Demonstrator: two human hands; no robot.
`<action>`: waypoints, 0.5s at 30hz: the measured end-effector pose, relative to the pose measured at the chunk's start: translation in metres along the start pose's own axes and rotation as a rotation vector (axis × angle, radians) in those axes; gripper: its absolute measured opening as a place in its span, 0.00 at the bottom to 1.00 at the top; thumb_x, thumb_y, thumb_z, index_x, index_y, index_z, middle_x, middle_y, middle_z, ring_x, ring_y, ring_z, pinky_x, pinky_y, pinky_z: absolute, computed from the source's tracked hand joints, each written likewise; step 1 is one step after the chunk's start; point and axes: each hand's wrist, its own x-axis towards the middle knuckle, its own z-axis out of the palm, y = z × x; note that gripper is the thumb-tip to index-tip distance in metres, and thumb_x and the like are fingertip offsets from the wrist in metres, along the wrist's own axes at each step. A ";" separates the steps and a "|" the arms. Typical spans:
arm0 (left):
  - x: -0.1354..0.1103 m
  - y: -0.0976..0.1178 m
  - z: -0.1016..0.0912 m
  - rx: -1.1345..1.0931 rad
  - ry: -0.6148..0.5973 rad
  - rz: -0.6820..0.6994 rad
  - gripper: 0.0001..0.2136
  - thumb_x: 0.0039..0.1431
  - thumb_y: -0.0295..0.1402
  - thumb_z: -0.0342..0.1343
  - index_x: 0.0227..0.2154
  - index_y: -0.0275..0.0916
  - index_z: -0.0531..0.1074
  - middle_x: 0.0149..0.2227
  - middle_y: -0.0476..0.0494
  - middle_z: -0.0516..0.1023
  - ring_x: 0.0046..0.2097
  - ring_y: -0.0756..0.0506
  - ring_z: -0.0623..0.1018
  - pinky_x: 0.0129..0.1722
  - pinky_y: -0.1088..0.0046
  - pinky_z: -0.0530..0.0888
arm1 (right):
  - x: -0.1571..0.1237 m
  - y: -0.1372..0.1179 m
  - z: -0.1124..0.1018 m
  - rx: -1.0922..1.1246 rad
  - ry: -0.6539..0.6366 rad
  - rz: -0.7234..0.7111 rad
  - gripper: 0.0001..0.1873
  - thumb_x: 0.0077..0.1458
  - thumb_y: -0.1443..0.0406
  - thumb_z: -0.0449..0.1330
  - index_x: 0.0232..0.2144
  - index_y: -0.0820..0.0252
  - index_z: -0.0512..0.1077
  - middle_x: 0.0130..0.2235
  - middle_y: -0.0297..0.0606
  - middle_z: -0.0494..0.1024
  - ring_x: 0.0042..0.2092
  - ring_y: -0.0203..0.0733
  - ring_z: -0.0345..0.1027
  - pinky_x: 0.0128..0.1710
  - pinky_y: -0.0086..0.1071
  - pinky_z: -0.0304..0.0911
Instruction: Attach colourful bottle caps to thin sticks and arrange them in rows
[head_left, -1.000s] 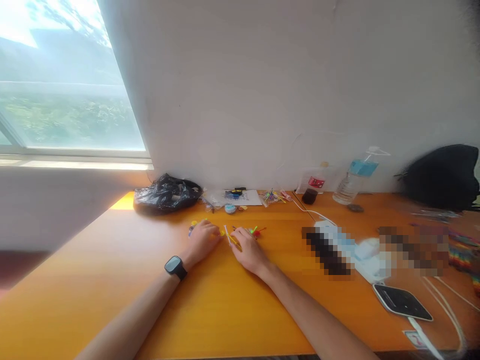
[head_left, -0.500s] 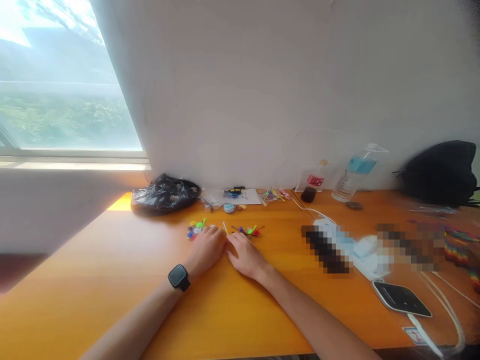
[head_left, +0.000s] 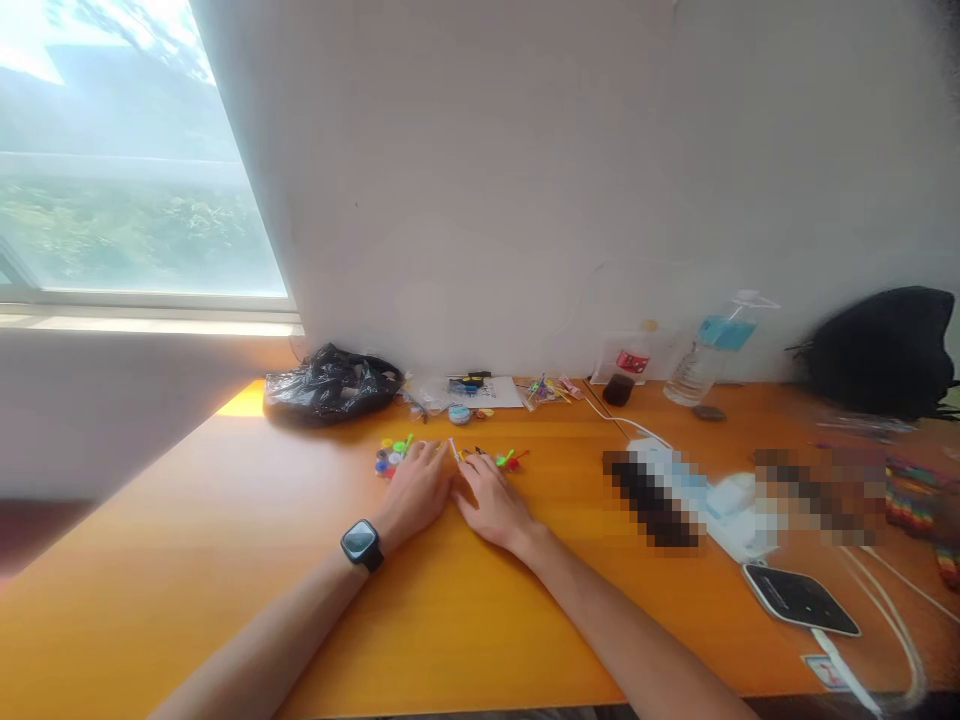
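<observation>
Drawn together over the last 1 second, in the head view, the left hand (head_left: 416, 490) has moved right to meet the right hand (head_left: 491, 500). Fingertips nearly touch; whether they clamp anything is hidden, so I cannot tell. Just beyond the grip, between the 2 hands, pokes a white stick (head_left: 452, 449). Left of the grip lie round pieces (head_left: 397, 449); right of it, green and red bits (head_left: 513, 463). Farther beyond, leftward, sits a black bag (head_left: 330, 385).

The hands (head_left: 493, 500) and forearms (head_left: 615, 612) are bare, save for a black-strapped, rounded-square watch (head_left: 361, 542) on the left wrist (head_left: 387, 530).
</observation>
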 end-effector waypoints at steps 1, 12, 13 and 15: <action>-0.001 0.002 -0.001 -0.006 -0.008 0.015 0.12 0.65 0.25 0.50 0.48 0.41 0.71 0.49 0.37 0.73 0.50 0.37 0.71 0.57 0.51 0.68 | 0.001 0.001 -0.003 -0.013 0.013 0.012 0.16 0.63 0.69 0.57 0.52 0.56 0.72 0.52 0.47 0.74 0.57 0.53 0.63 0.60 0.48 0.62; -0.003 0.013 -0.005 -0.150 -0.100 0.127 0.07 0.70 0.34 0.51 0.42 0.44 0.75 0.42 0.40 0.76 0.46 0.39 0.73 0.49 0.58 0.71 | 0.007 0.044 -0.021 -0.223 0.070 0.209 0.08 0.63 0.72 0.57 0.40 0.56 0.73 0.43 0.44 0.76 0.46 0.50 0.68 0.47 0.41 0.63; -0.003 0.014 -0.006 -0.146 -0.101 0.130 0.08 0.70 0.34 0.51 0.43 0.44 0.75 0.42 0.40 0.76 0.46 0.39 0.73 0.49 0.58 0.71 | 0.007 0.046 -0.021 -0.231 0.071 0.213 0.08 0.63 0.72 0.57 0.40 0.56 0.73 0.42 0.44 0.76 0.46 0.50 0.68 0.47 0.40 0.63; -0.002 0.014 -0.008 -0.136 -0.113 0.143 0.09 0.70 0.34 0.51 0.45 0.45 0.75 0.42 0.40 0.76 0.46 0.39 0.73 0.49 0.59 0.71 | 0.007 0.047 -0.021 -0.245 0.073 0.216 0.07 0.63 0.71 0.58 0.39 0.55 0.74 0.42 0.43 0.76 0.46 0.49 0.68 0.46 0.39 0.63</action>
